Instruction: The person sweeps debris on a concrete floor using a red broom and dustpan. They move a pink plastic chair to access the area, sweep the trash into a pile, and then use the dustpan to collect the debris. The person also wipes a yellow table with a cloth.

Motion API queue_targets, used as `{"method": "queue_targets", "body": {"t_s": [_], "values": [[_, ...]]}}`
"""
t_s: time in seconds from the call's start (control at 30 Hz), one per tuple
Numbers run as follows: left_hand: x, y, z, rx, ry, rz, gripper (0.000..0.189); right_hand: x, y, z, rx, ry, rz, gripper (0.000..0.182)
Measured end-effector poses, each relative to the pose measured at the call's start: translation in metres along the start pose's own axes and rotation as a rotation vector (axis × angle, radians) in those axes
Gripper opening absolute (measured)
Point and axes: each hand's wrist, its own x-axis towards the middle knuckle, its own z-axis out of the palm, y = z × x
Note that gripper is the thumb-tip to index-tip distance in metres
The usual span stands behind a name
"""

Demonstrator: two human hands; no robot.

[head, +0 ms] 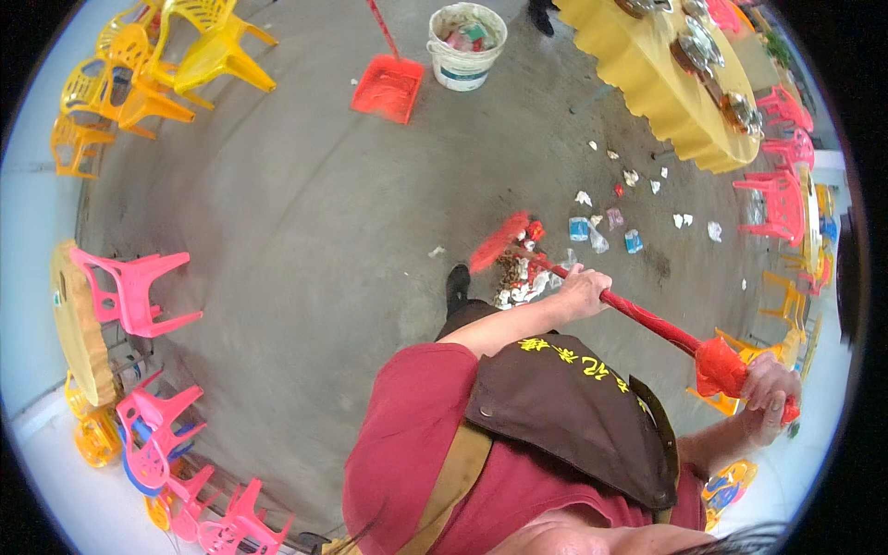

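Note:
A red-handled broom (pixel 649 316) slants down to the left across the front of my body. My left hand (pixel 584 291) is closed around its middle, and my right hand (pixel 770 395) grips the upper end, beside a red plastic wrapping. The red bristles (pixel 499 243) rest on the concrete floor near my dark shoe (pixel 458 283). Against them lies a heap of litter (pixel 520 281) with white tissues, red scraps and brown bits. More litter is scattered to the right, including crumpled tissues (pixel 630 177) and blue-and-white packets (pixel 578 229).
A red long-handled dustpan (pixel 388 89) stands ahead beside a white bucket (pixel 466 69) holding refuse. A yellow-covered table (pixel 666 90) bears dishes at the upper right; another person's dark shoe (pixel 541 17) is near it. Yellow chairs (pixel 215 55) and pink chairs (pixel 142 291) stand around the sides.

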Motion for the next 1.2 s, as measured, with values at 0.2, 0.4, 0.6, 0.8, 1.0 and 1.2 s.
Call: {"method": "queue_targets", "body": {"t_s": [0.2, 0.4, 0.6, 0.8, 1.0, 1.2], "values": [[-0.058, -0.022, -0.019, 0.128, 0.386, 0.041, 0.042, -0.039, 0.032, 0.003, 0.130, -0.003, -0.032, 0.028], [-0.154, -0.075, 0.001, 0.422, 0.436, -0.272, 0.035, -0.072, 0.070, 0.062, 0.306, -0.138, 0.168, 0.020], [-0.109, -0.006, 0.083, 0.231, 0.390, -0.033, 0.039, -0.125, 0.042, -0.007, 0.175, -0.055, -0.010, 0.021], [-0.087, 0.071, 0.148, 0.054, 0.053, 0.011, 0.024, -0.186, 0.013, -0.094, 0.093, -0.013, -0.281, 0.023], [-0.147, 0.042, 0.165, 0.185, -0.071, -0.159, 0.025, -0.198, 0.054, -0.080, 0.297, -0.066, -0.135, 0.029], [-0.101, 0.065, 0.160, 0.098, -0.151, -0.002, 0.026, -0.191, 0.025, -0.108, 0.192, -0.183, -0.223, 0.030]]}}
